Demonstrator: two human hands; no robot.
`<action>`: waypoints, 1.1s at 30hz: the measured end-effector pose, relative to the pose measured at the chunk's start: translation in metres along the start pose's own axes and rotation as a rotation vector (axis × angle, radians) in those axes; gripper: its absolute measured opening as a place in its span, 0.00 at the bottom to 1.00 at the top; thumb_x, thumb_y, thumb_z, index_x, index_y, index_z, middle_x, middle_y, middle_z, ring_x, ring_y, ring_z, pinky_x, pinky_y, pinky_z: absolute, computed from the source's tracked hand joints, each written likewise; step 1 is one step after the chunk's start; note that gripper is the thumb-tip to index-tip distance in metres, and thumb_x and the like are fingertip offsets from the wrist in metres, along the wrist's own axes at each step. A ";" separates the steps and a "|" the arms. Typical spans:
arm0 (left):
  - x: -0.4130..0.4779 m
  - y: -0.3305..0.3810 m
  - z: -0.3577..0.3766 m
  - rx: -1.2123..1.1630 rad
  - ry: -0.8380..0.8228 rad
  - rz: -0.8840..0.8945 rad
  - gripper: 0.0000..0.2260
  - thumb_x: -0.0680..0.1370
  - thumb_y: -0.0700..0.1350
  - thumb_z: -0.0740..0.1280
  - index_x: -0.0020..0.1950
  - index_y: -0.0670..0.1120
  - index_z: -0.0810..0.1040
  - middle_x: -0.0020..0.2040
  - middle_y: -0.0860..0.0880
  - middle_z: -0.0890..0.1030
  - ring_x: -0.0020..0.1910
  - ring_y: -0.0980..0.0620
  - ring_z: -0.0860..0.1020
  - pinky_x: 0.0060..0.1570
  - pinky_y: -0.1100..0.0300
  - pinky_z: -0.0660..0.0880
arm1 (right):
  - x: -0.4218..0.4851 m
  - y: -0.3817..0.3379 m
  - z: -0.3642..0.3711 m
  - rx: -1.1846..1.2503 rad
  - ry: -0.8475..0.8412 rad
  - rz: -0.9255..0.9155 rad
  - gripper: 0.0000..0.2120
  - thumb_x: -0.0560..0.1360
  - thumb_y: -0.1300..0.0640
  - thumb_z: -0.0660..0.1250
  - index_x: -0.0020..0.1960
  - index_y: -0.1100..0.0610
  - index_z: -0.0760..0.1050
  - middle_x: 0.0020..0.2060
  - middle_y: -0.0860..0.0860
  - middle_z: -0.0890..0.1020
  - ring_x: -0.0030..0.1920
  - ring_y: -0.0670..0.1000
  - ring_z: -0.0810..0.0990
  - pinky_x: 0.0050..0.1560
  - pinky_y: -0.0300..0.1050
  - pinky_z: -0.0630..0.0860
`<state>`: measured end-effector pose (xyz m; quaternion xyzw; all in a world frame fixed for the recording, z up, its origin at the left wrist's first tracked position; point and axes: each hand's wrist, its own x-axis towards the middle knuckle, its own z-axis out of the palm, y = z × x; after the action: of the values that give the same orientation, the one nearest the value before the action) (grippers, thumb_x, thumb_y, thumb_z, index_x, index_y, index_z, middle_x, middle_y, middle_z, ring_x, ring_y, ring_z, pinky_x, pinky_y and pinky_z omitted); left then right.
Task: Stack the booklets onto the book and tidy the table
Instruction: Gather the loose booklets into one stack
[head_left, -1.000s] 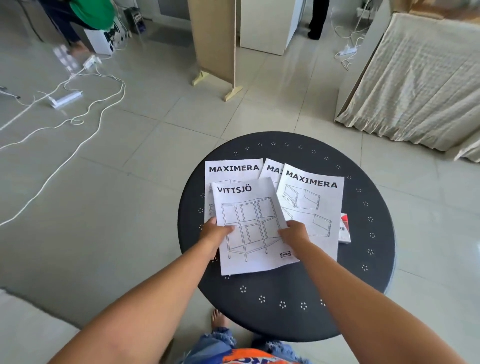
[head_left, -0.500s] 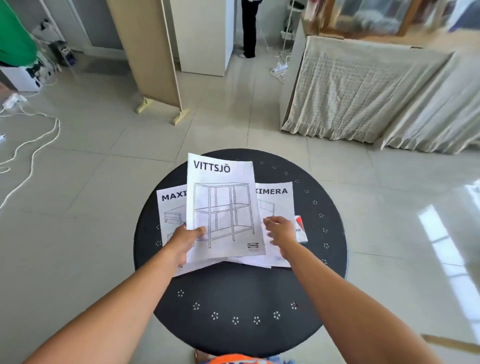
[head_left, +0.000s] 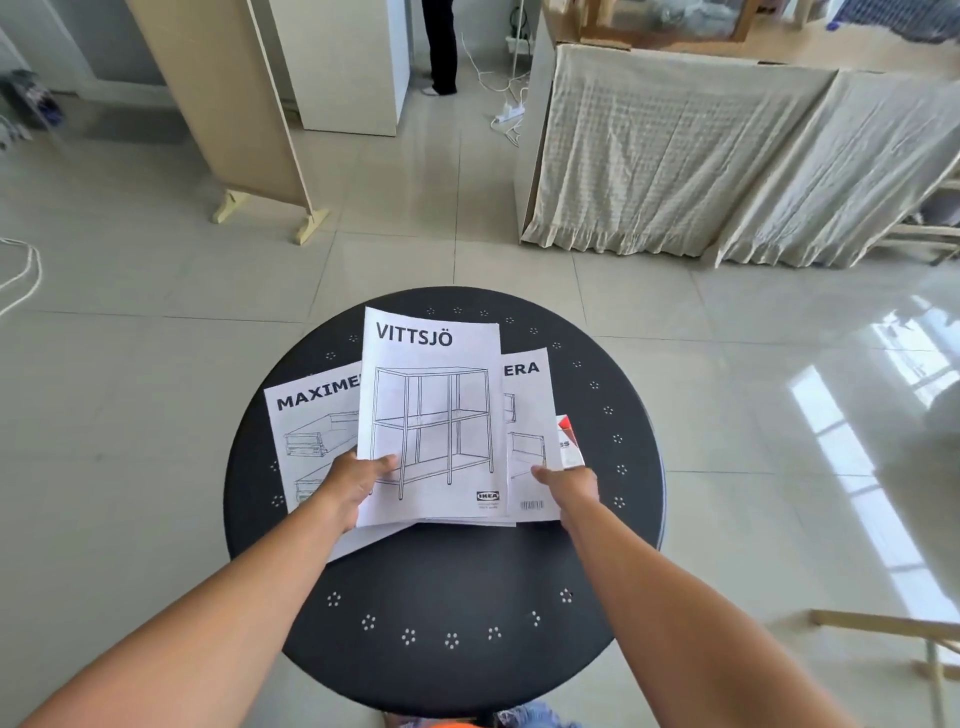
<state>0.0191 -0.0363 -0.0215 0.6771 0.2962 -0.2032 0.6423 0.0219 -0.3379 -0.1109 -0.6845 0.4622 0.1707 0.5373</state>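
i see the left hand pinching the lower left edge of the vittsjö booklet, thumb on the cover and fingers underneath, holding it a bit raised over the pile. the right hand lies on the right maximera booklet, fingertips pressed on its lower corner; whether it pinches the paper i cannot tell. the left maximera booklet lies flat and skewed, its near corner poking out under the left forearm. the book is almost fully buried, only a red and white corner shows at the right edge of the pile, on the right half of the round counter. risk as i judge it: the booklets are thin, floppy, stapled paper, and a one-edge pinch lets the vittsjö sag or fan open, so it could land crooked. paper covers look slick, and pulling one could drag the others toward the counter rim. the book sits under the pile, not beneath a squared stack, so a lift of the wrong layer could scatter sheets. the counter is dark matte, likely metal, with small punched flower-like hole clusters around the rim; smooth, little grip for sliding paper.
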 end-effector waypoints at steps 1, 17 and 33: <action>0.001 -0.002 0.000 0.003 0.005 -0.004 0.17 0.76 0.39 0.70 0.65 0.38 0.75 0.56 0.43 0.79 0.58 0.44 0.75 0.59 0.56 0.65 | -0.007 -0.001 0.001 0.038 -0.018 -0.007 0.33 0.56 0.50 0.80 0.59 0.59 0.76 0.46 0.54 0.85 0.47 0.59 0.84 0.49 0.56 0.83; 0.003 -0.014 -0.013 -0.039 -0.045 -0.018 0.18 0.75 0.39 0.71 0.64 0.40 0.78 0.59 0.43 0.82 0.61 0.44 0.77 0.63 0.55 0.68 | -0.086 -0.038 -0.024 0.123 -0.155 -0.260 0.16 0.79 0.66 0.60 0.64 0.53 0.74 0.59 0.51 0.81 0.42 0.58 0.84 0.30 0.52 0.83; 0.031 -0.010 -0.047 -0.229 -0.204 -0.098 0.33 0.58 0.51 0.84 0.60 0.43 0.83 0.63 0.40 0.81 0.67 0.37 0.75 0.65 0.36 0.71 | -0.109 -0.058 0.016 0.123 -0.777 -0.204 0.16 0.80 0.68 0.57 0.61 0.56 0.78 0.52 0.58 0.85 0.50 0.62 0.84 0.41 0.57 0.84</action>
<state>0.0303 0.0148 -0.0454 0.5602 0.2834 -0.2669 0.7312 0.0176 -0.2754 -0.0037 -0.5780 0.1636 0.3346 0.7261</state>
